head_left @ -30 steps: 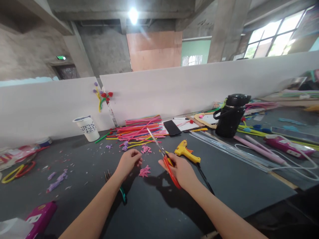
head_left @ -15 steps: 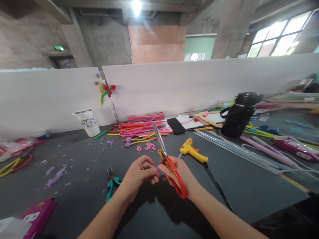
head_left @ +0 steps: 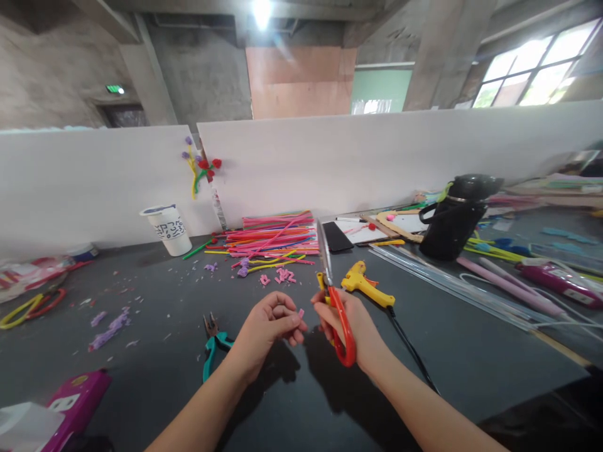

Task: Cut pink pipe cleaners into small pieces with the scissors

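My left hand (head_left: 269,326) is closed in a pinch on a small pink pipe-cleaner piece (head_left: 300,312) above the dark table (head_left: 155,351). Just to its right, my right hand (head_left: 351,326) grips red-handled scissors (head_left: 335,301), blades together and pointing up and away. The two hands nearly touch. Teal-handled pliers (head_left: 213,346) lie left of my left wrist. A yellow glue gun (head_left: 365,285) rests just beyond my right hand. More pink bits (head_left: 281,276) lie further back.
A pile of coloured pipe cleaners (head_left: 276,242) lies at the back by the white partition (head_left: 377,157), with a phone (head_left: 337,236), a white cup (head_left: 166,229) and a black jug (head_left: 453,216). Purple scraps (head_left: 110,325) are at left, a magenta packet (head_left: 75,405) at bottom left.
My left hand picked up the pink piece from the table and came to meet the right hand. The scissors swung from leaning left to nearly upright. The view shifted slightly.
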A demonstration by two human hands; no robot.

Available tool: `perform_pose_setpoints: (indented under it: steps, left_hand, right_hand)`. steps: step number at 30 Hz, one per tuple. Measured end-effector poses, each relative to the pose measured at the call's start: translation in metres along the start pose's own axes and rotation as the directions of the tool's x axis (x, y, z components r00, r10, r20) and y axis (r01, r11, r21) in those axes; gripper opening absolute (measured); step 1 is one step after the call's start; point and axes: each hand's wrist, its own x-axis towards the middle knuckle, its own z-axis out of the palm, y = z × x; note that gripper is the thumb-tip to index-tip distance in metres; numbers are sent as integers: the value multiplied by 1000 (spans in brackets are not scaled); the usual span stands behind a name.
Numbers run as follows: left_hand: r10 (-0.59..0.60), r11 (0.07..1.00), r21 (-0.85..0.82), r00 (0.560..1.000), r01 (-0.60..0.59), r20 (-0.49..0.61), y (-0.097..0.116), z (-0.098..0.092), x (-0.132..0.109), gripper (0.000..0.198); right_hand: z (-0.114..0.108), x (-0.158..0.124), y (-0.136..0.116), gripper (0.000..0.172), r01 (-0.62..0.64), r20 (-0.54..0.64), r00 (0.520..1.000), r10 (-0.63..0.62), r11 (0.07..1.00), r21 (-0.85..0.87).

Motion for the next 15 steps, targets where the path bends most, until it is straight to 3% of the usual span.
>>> perform_pose_setpoints:
  steps: [5, 11, 15]
  left_hand:
    - [0, 1000, 19, 998, -1, 68, -3, -2, 0, 18]
    - [-21, 981, 192, 999, 12, 45, -6, -3, 2, 10]
    - [-4, 972, 236, 1000, 1, 9, -7, -2, 2, 12]
  right_hand:
    - [5, -10, -4, 14, 12, 148, 989, 4, 994, -107]
    - [6, -9, 0, 7, 192, 86, 981, -172, 912, -362]
    - [7, -7, 2, 8, 221, 70, 975, -211, 878, -424]
